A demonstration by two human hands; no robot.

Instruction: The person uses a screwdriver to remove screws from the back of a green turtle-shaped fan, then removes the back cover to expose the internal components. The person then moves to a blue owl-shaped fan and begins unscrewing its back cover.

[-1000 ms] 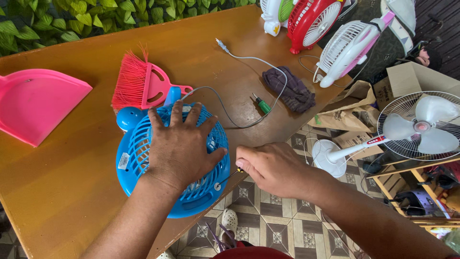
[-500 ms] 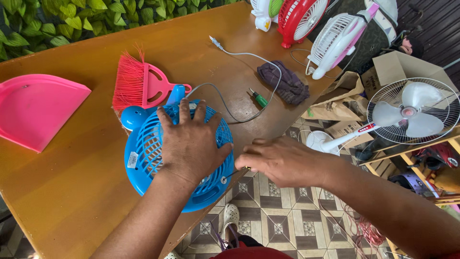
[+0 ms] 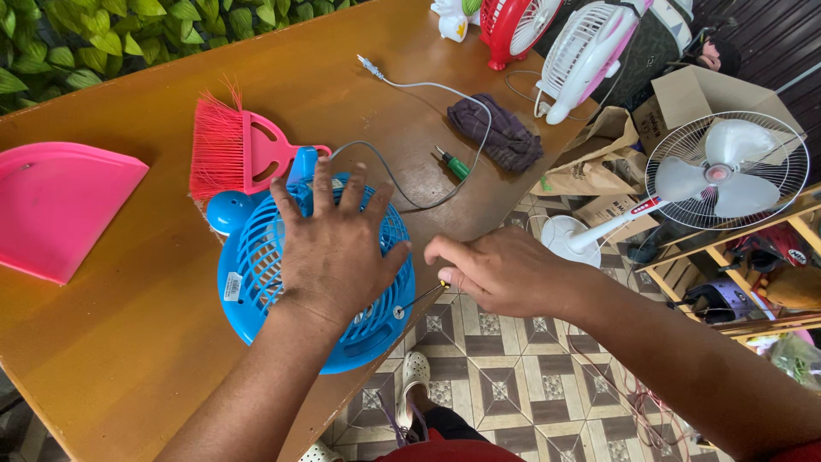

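fan (image 3: 256,282), blue and small, lies grille-up at the near edge of the bench (image 3: 103,368), part of it hanging over the edge above the tiled floor. my left hand (image 3: 338,248) presses flat on the grille, fingers spread. my right hand (image 3: 505,274) pinches a thin screwdriver (image 3: 425,295), its tip at a screw on the fan's rim. if my left hand eases off, i judge the fan could tip off the edge; if the tip slips, it could jump the screw and the screw could drop to the floor. behind the fan lie a pink brush (image 3: 235,154) and, at the left edge, 1 pink dustpan (image 3: 60,205). a grey cord (image 3: 410,128), a green screwdriver (image 3: 451,162) and a dark cloth (image 3: 496,133) sit toward the right edge; none blocks my hands.
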